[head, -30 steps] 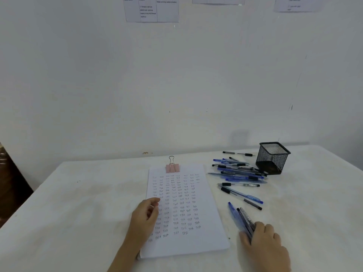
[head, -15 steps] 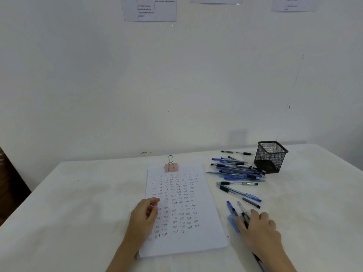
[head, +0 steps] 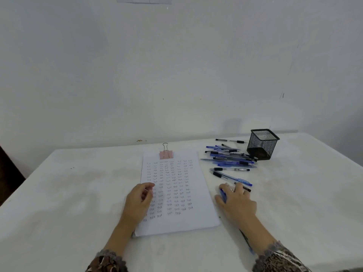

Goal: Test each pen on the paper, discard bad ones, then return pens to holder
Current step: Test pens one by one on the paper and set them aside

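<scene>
Left hand (head: pixel 140 201) rested on the paper's (head: pixel 176 193) left edge, fingers loosely curled, holding nothing. Right hand (head: pixel 237 203) lay over a few pens (head: pixel 223 195) just beside the paper; gripping or only pressing, could not tell. Sheet nearly filled with test marks. Farther back, a loose pile (head: pixel 229 160) lay beside the holder (head: pixel 262 144), apparently empty. Judged: testing largely done, return not begun.

White wall (head: pixel 176 65), white table (head: pixel 68 193), posted sheets (head: pixel 144 0)
</scene>
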The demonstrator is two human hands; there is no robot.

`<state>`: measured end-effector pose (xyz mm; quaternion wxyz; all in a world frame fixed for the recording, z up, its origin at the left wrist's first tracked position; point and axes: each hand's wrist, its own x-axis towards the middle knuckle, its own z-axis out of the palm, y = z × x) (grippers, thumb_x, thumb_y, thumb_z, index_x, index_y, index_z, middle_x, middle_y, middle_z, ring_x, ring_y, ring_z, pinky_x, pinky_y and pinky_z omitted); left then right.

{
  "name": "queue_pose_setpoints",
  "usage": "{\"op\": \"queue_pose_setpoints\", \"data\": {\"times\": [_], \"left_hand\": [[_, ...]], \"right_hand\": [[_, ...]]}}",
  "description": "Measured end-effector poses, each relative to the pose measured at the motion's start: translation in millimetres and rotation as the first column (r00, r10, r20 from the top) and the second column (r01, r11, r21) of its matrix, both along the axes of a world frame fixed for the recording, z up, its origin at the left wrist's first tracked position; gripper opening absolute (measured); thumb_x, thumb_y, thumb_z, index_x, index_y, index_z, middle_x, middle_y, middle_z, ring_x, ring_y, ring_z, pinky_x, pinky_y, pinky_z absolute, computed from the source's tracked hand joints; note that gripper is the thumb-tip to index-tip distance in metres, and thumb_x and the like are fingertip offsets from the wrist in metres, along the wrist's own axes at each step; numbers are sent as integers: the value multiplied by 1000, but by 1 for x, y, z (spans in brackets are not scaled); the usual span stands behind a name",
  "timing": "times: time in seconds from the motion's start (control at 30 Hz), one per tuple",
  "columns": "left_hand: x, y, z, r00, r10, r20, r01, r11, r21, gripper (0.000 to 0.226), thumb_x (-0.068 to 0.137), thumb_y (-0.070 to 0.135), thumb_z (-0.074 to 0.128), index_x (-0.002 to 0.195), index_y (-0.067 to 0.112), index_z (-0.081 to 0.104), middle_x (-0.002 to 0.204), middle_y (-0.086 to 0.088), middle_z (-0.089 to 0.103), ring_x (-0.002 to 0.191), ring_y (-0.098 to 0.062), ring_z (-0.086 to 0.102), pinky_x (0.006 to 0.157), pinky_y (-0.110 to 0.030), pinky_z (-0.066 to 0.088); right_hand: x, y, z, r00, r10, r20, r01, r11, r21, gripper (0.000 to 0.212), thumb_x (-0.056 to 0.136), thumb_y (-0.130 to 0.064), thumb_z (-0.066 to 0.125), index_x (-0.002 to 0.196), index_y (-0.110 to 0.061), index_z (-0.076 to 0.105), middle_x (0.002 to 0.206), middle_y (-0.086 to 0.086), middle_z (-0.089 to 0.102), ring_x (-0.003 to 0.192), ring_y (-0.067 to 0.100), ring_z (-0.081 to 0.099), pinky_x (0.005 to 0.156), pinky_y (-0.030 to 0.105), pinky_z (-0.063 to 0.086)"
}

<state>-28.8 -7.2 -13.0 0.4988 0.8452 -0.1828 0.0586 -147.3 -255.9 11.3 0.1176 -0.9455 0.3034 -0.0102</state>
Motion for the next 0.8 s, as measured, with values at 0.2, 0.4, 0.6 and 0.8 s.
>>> {"op": "queue_pose_setpoints", "data": {"times": [0.2, 0.4, 0.6, 0.8], "left_hand": [[-1, 0, 0, 1000, 4, 1, -4, 1000, 4, 19, 89, 7, 52, 102, 17, 63, 92, 2, 60, 80, -7, 56, 66, -4, 42], [-4, 1, 1, 997, 29, 65, -31, 999, 23, 22, 87, 1, 53, 99, 16, 65, 92, 4, 61, 80, -6, 57, 67, -4, 41], [-3, 10, -6, 986, 68, 153, -105, 964, 244, 31, 87, -2, 47, 116, 2, 60, 122, -7, 55, 113, -23, 51, 98, -25, 37], [-7, 10, -4, 996, 36, 86, -69, 905, 421, 41, 95, 11, 37, 135, 7, 43, 145, -5, 37, 130, -21, 37, 109, -29, 21]], "right_hand": [[-9, 3, -8, 999, -14, 48, 16, 999, -42, 36, 93, -47, 31, 125, -31, 37, 131, 5, 34, 114, 26, 40, 84, 34, 41], [-12, -13, -3, 998, 32, 46, -34, 999, 42, 39, 95, -48, 31, 130, -32, 37, 136, 6, 33, 118, 30, 38, 89, 40, 40], [-1, -67, 20, 1000, -26, 6, 26, 1000, 9, 29, 95, -26, 42, 122, -18, 49, 124, 9, 45, 113, 30, 47, 90, 39, 44], [3, -81, 17, 993, 61, -102, -63, 998, -17, 19, 94, -32, 48, 107, -20, 55, 114, 4, 51, 103, 22, 52, 84, 33, 45]]}}
